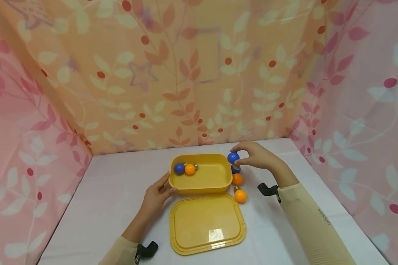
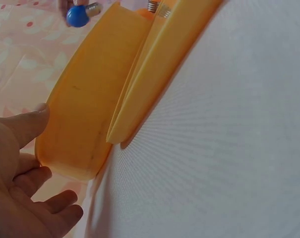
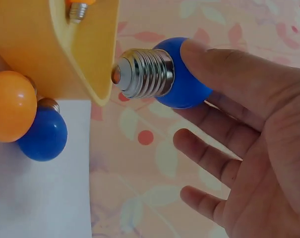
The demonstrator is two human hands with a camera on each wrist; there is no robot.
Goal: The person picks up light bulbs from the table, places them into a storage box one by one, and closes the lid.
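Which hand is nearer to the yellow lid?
Left. The left hand touches the yellow box, close to the far left corner of the yellow lid; the right hand is farther off, raised beside the box's right end, holding a blue bulb.

The box [image 1: 215, 176] and lid [image 1: 202, 221] are showing plain yellow. The held bulb [image 3: 192, 89] is gleaming blue above its silver base [image 3: 157, 73]; other bulbs [image 1: 240, 196] are displaying blue or orange. White is covering the table [image 1: 268, 232]. Pale leaves and red dots are patterning the orange backdrop [image 1: 199, 110] and pink side curtains [image 1: 361, 121].
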